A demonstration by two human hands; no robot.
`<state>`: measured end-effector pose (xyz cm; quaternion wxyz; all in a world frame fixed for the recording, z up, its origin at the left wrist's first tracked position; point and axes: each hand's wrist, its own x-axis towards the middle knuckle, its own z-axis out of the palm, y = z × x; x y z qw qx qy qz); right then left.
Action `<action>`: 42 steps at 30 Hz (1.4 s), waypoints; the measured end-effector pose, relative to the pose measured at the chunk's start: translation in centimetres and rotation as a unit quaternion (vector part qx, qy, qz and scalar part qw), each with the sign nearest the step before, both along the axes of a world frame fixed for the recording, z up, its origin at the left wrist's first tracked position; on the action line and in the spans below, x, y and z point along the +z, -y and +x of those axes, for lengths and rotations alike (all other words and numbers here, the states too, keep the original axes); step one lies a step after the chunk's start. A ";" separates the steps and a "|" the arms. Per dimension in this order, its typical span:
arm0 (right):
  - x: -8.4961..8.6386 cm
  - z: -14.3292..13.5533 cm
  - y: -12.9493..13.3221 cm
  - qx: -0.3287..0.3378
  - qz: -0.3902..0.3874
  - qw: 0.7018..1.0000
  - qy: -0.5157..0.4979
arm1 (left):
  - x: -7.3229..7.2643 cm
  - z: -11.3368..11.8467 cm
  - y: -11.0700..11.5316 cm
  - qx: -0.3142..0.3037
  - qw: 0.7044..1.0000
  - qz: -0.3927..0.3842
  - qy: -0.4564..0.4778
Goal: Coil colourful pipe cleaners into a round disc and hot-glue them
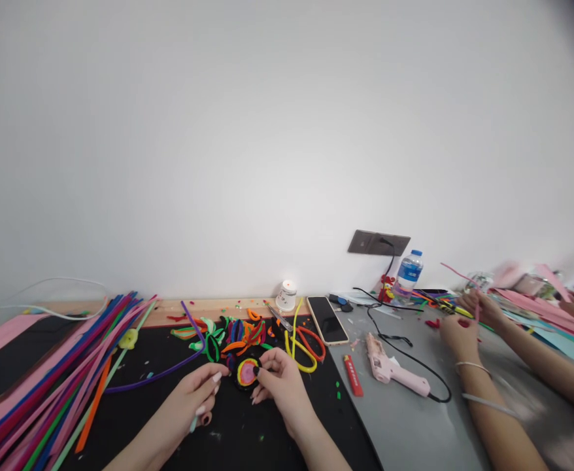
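My right hand grips a round disc of coiled pipe cleaners, pink in the middle with yellow, red and black rings around it. Its thumb lies over the disc's right side. My left hand is closed in a pinch, its fingertips at the disc's left edge. What lies between those fingertips is too small to make out. Just behind the disc is a pile of bent pipe cleaner pieces in green, orange and blue. A long purple pipe cleaner curves behind my left hand.
Long pipe cleaners lie bundled at left. Scissors, a paper cup, a phone and yellow pipe cleaner loops are behind my right hand. A pink glue gun with its cord lies right, near another person's hands.
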<state>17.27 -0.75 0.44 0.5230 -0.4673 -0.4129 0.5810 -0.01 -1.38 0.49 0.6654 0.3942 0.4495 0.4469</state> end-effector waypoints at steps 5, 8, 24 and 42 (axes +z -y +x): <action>-0.2 -0.1 -0.1 -0.015 -0.007 1.000 -0.005 | -0.1 -0.1 -0.3 -0.002 1.000 -0.023 0.002; -0.3 -0.2 -0.1 -0.005 -0.015 1.000 -0.011 | -0.6 0.5 -0.3 0.008 0.998 0.013 -0.065; 1.1 1.1 0.4 0.005 0.063 0.997 0.040 | 0.1 0.3 0.0 0.010 0.989 0.095 -0.111; 2.0 26.2 5.2 -0.159 0.019 0.642 0.749 | -2.2 0.7 -0.2 0.006 0.993 0.061 -0.103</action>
